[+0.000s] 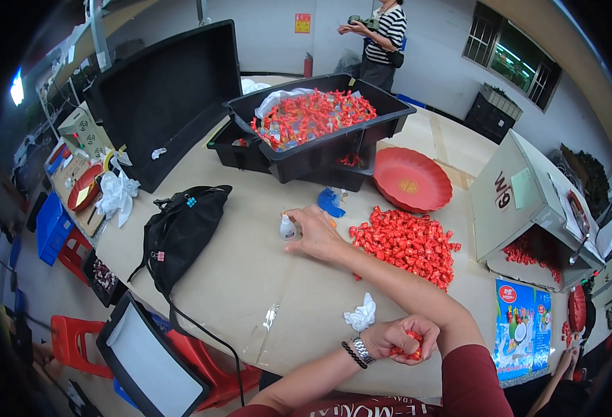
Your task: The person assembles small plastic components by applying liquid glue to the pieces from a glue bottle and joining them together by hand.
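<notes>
Reaching out across the tabletop (250,278), the right hand (316,233) lies with fingers spread and fingertips at the small white glue bottle (288,228), which stands upright just left of the heap of red wrapped candies (407,244). Whether the fingers actually grip the bottle I cannot tell. The left hand (405,338), nearer the body than the heap, is curled tight around a clutch of the same red candies (410,345), with a crumpled white tissue (361,314) just beside its wrist.

To do this well, I would close thumb and forefinger low on the bottle's body so it stays upright, and keep the left fist firm so no candy slips. Beyond the heap sit a red dish (410,181) and a black bin (382,115) of red pieces; a black bag (184,229) lies well to the heap's left.
</notes>
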Action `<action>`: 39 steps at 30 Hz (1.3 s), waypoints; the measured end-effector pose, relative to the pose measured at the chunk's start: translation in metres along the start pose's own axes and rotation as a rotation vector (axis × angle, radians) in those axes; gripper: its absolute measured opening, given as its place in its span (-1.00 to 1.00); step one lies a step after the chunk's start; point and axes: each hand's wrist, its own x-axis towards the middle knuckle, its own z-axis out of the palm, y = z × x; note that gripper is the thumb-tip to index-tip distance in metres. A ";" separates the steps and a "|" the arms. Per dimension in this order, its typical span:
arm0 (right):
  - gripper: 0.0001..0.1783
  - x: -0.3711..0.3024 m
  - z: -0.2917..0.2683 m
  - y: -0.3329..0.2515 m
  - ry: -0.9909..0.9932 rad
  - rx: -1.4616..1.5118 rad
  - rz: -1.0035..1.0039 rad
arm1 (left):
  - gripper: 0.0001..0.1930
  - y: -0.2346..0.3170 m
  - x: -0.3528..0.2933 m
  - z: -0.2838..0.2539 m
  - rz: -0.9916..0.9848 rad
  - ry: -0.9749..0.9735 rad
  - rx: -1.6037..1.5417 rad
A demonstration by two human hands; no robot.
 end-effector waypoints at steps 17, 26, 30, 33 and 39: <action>-0.64 -0.022 -0.027 0.010 0.097 0.478 0.132 | -0.75 -0.006 -0.002 0.002 -0.005 0.024 -0.006; -0.56 -0.159 -0.140 -0.003 0.434 0.779 0.316 | -0.72 -0.001 -0.001 -0.004 0.144 0.249 0.085; -0.58 -0.239 -0.175 0.007 0.703 0.734 0.406 | -0.74 0.008 0.003 -0.010 0.227 0.334 -0.047; -0.63 -0.305 -0.186 0.014 0.910 0.725 0.473 | -0.76 0.003 0.008 -0.019 0.206 0.358 -0.121; -0.66 -0.386 -0.191 0.029 1.187 0.645 0.530 | -0.78 0.002 0.004 -0.018 0.306 0.466 -0.072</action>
